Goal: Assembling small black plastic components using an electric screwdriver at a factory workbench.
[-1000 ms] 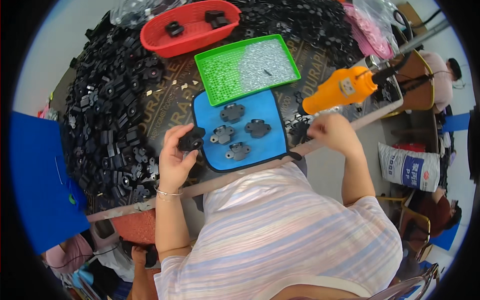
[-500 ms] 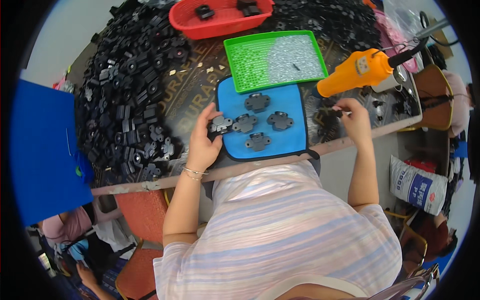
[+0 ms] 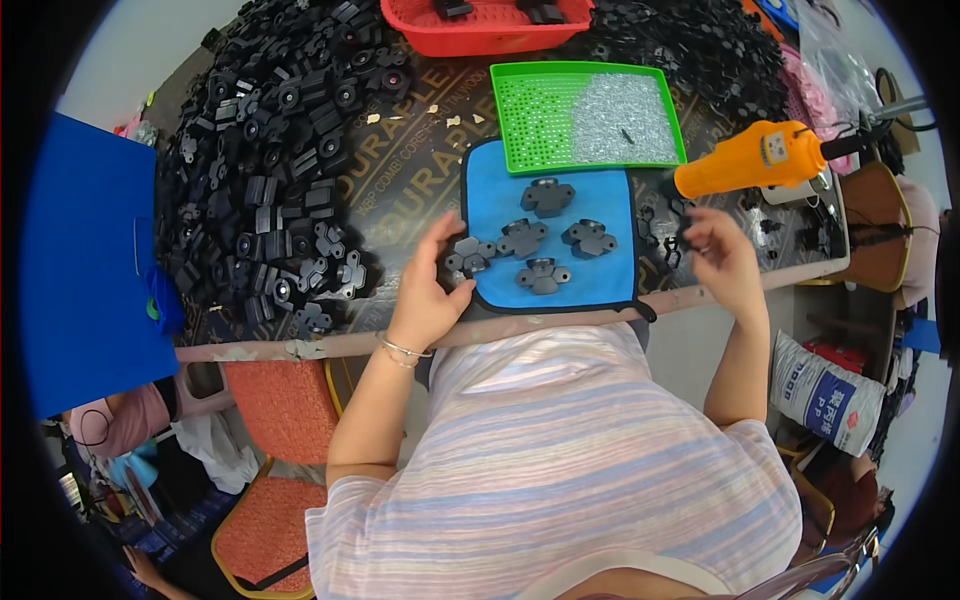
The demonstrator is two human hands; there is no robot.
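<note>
A dark brown work table (image 3: 400, 170) with pale lettering printed on its top fills the upper middle of the view, and its near edge is a worn, pale wooden strip (image 3: 300, 348). A flat blue board (image 3: 85, 260) stands at the table's left end. Below the edge stands an orange upholstered chair with a yellow metal frame (image 3: 275, 440). The floor (image 3: 700, 360) to the right is light grey and evenly lit. On it leans a white woven sack with blue and red print (image 3: 825, 390). A brown wooden chair back (image 3: 880, 235) shows at the far right, and a pale wall (image 3: 140, 50) rises at upper left.
</note>
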